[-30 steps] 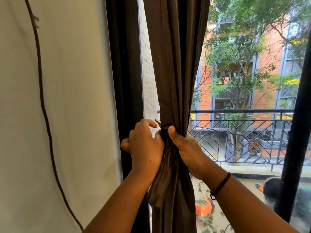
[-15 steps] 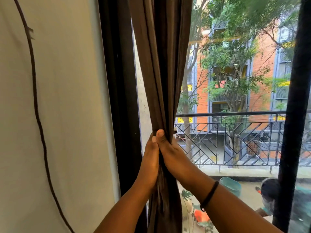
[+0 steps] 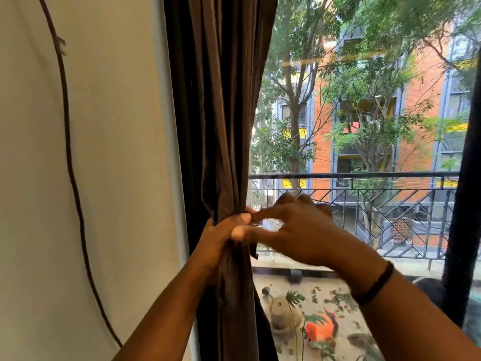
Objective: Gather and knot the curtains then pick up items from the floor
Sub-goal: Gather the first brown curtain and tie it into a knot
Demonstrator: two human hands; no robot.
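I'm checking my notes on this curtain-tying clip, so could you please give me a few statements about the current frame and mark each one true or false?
1. The left hand grips the gathered brown curtain. True.
2. The right hand is clamped round the curtain as well. False: it is off to the curtain's right, fingers spread and blurred, in front of the window glass.
3. A dark band sits on the right wrist. True.
4. The band is on the left wrist. False: the left wrist is bare.
5. A dark cable runs down the pale wall to the left of the curtain. True.
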